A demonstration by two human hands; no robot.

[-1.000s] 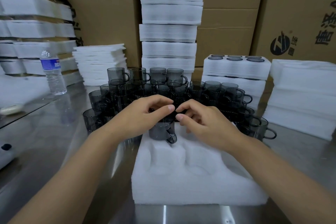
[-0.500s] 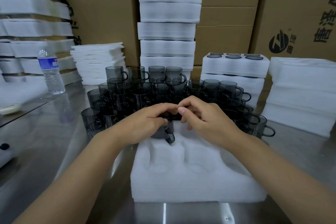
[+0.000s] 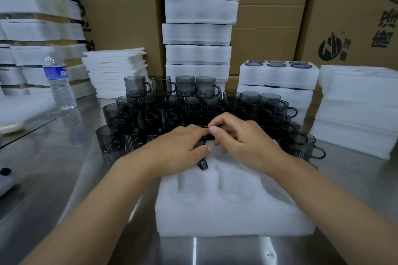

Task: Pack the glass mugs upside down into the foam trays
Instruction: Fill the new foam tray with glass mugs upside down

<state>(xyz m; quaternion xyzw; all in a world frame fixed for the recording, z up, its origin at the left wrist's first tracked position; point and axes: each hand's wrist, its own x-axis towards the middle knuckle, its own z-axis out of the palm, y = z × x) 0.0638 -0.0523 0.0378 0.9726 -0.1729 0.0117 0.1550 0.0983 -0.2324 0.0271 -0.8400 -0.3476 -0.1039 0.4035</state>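
**A:** Nearest item?

**B:** We log a white foam tray [image 3: 226,217] on the steel table [image 3: 53,178]. Its moulded pockets show in the near rows.

**A:** Where is the mug being worked on?

**B:** One grey glass mug [image 3: 202,162] sits at the tray's far edge, left of centre. Our hands cover most of it. Only its handle shows, pointing toward us. We cannot tell which way up it is.

**A:** Grip?

**B:** Our left hand [image 3: 178,148] lies over the mug, fingers curled across the top and thumb against its side. Our right hand [image 3: 243,142] is curled too. Its thumb and forefinger pinch the mug's upper edge, just beside the left fingertips.

**A:** Beyond the hands?

**B:** The loose mugs [image 3: 150,114] stand upright and crowded, stacked in tiers, with handles to the right. A water bottle [image 3: 59,84] stands to the left, well apart from them. Farther right, a packed tray [image 3: 277,75] shows round mug bases in its top and rests on another tray.

**A:** Back row?

**B:** A tall stack of foam trays [image 3: 198,28] stands in the centre, and foam sheets [image 3: 116,71] are piled to its left. Cardboard cartons [image 3: 120,17] are behind everything.
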